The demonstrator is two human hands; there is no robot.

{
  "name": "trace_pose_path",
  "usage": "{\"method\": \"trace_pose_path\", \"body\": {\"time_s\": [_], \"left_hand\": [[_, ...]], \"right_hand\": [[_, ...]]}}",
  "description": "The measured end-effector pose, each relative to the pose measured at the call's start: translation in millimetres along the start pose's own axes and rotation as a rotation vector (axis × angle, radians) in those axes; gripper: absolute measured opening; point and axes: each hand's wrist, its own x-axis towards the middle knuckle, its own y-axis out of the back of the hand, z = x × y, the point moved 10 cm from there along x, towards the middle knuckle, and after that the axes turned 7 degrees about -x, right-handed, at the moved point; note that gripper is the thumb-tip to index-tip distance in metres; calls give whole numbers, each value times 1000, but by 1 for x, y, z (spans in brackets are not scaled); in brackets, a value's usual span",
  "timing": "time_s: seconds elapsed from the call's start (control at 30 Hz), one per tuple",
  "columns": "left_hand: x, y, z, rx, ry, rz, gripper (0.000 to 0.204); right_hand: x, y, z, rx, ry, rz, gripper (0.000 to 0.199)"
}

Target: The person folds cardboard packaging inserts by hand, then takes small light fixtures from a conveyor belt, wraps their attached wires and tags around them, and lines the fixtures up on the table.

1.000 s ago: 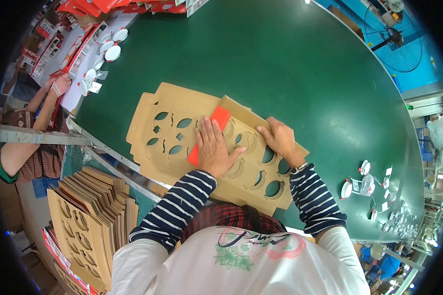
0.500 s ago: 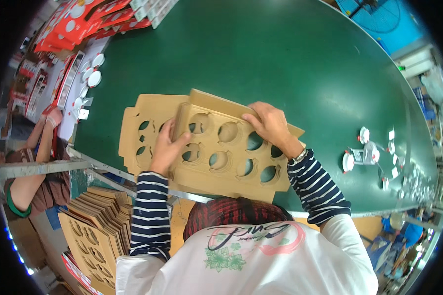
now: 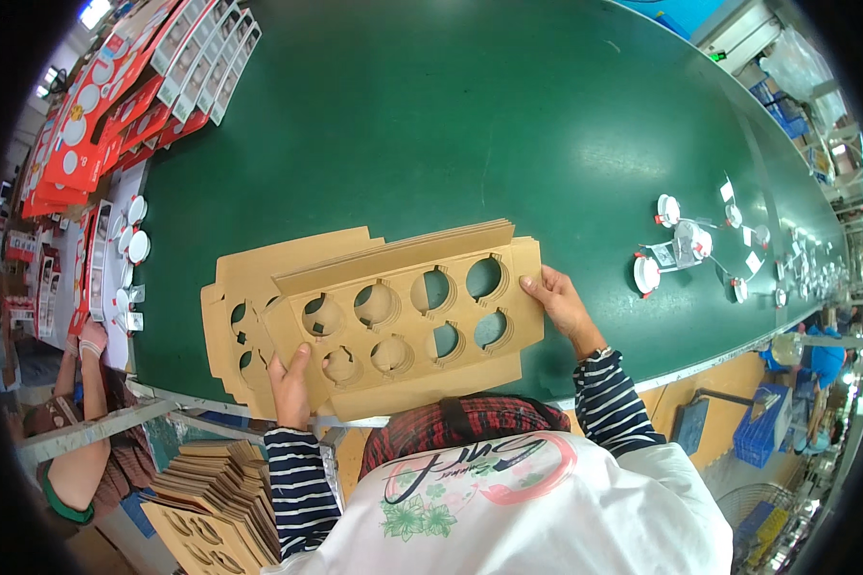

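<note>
A: Clock from the insert's centre. Hands?
B: Both grasping the brown cardboard insert with round holes (image 3: 412,323). Left hand (image 3: 291,391) on its edge at 8, thumb on top; right hand (image 3: 563,305) at 3, thumb over the edge.
A: So insert sits between them?
B: Yes, over the green tabletop (image 3: 431,115), overlapping a flat brown die-cut cardboard sheet (image 3: 259,278) showing at 9. Green shows through the right-hand holes.
A: Containers?
B: Blue plastic crate (image 3: 762,431) between 3 and 4, off the table; contents too small to tell. Red-and-white printed cardboard packaging (image 3: 134,96) piled at 10; can't tell what's inside.
</note>
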Motion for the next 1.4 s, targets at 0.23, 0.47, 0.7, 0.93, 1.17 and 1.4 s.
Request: {"method": "trace_pose_path", "body": {"time_s": [0.23,0.47,0.7,0.93,1.17,1.4], "left_hand": [[-14,-77,-27,-145,260,-234,32],[-13,-79,-39,-191,289,-116,33],[-10,-80,-47,-280,402,-201,35],[-12,-84,-53,-421,434,-211,42],[-11,-75,-51,-194,315,-269,37],[-109,-71,72,-196,-316,-146,39]], "right_hand": [[14,21,-47,-1380,56,482,12],[16,-20,-52,-1456,261,503,65],[18,-44,-38,-1366,204,409,103],[26,-59,-31,-1514,223,371,106],[25,-47,-36,-1174,379,368,86],[13,56,-47,195,190,33,65]]}}
